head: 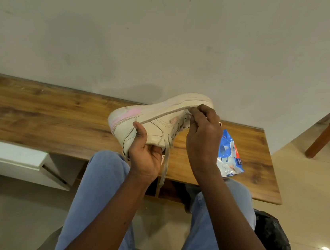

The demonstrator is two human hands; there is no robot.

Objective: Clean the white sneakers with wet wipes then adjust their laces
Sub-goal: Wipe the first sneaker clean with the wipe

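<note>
— Where the plain wall (171, 32) ends, I see a wooden table (36, 113) on a tiled floor (307, 194). And the sneaker?

— I see the sneaker (156, 121) held above the table's front edge, sole turned away. The left hand (145, 159) grips its heel. The right hand (202, 135) pinches a small white piece (190, 113) by the laces (177, 126). A wipes pack (231, 153) lies at the front right edge.

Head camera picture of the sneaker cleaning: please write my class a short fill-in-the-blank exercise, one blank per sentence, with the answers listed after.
1. The left hand grips the sneaker at its ____ end.
2. The smear on the sneaker's sole is ____.
3. The wet wipes pack lies on the wooden table, to the ____ of the sneaker.
4. A loose lace hangs ____ from the sneaker.
Missing words: heel; pink; right; down.
</note>
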